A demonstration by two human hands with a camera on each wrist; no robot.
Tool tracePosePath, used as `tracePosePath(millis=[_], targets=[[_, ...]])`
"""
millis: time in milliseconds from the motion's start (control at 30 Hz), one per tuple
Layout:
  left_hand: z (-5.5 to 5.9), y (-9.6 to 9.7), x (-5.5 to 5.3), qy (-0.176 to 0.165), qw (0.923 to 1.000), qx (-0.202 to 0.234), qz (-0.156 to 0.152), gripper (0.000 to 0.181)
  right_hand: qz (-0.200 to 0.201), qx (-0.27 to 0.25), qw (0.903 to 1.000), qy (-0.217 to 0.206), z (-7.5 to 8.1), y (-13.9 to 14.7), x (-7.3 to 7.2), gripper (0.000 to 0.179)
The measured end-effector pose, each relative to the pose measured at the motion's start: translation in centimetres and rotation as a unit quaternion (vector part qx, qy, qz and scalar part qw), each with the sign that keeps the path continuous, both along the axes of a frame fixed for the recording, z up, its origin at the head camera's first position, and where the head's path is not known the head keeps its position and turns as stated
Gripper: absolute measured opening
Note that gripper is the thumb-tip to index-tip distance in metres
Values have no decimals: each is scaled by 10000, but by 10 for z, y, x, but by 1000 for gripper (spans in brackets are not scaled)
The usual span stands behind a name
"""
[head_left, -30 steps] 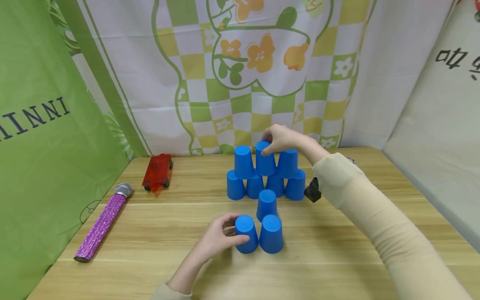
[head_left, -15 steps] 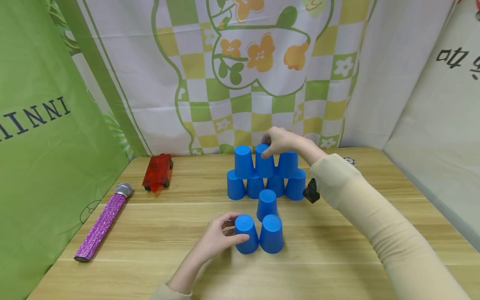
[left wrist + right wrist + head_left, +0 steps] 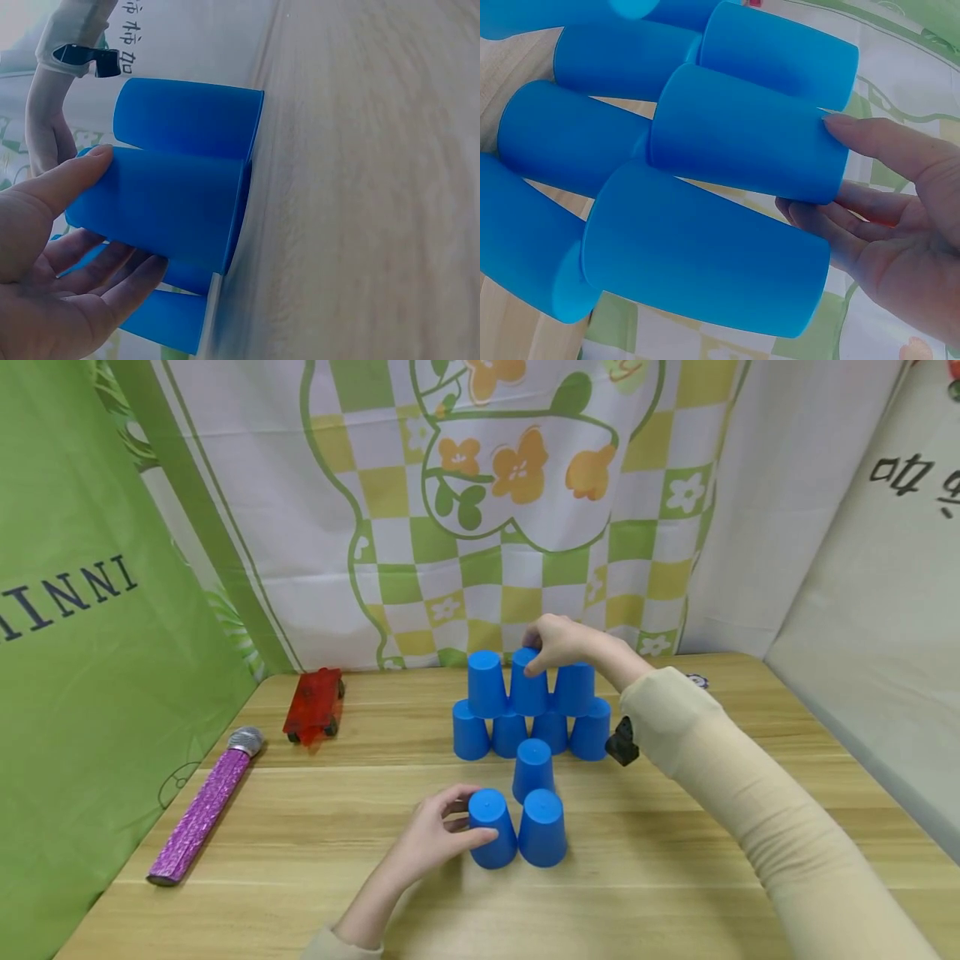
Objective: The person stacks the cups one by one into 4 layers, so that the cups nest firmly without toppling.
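On the wooden table (image 3: 637,893), blue cups (image 3: 543,831) stand mouth-down, long axes vertical; left hand (image 3: 438,831) and right hand (image 3: 558,640) (half closed) each grip one.

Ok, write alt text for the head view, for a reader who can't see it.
A right hand grips the middle of three upside-down blue cups stacked on a row of four, while the left hand holds one of three more blue cups standing nearer. Farther left on the wooden table are a purple microphone and a red wheeled toy.
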State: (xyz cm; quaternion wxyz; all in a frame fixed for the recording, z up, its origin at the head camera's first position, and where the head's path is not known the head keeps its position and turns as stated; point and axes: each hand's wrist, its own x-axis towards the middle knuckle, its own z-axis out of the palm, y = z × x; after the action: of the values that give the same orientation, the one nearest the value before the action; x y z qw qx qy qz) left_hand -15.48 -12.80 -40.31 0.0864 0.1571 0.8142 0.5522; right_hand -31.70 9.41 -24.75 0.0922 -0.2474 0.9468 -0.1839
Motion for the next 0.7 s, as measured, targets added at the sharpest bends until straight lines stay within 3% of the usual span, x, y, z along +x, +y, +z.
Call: tracePosePath(millis=[267,467,567,700], targets=[[3,0,2,3,10000,29,-22,50,-19,-151,9999,27,2,4,1,58],[10,-7,2,160,9998,-39,107,51,21,-796,9959,433,8,18,12,60],[17,-11,1,289,9992,-87,247,49,12,-1436,9874,667,11,28,24,55],[31,-18,-3,490,9976,-140,460,48,-145,-2516,9652,700,6,45,47,49]])
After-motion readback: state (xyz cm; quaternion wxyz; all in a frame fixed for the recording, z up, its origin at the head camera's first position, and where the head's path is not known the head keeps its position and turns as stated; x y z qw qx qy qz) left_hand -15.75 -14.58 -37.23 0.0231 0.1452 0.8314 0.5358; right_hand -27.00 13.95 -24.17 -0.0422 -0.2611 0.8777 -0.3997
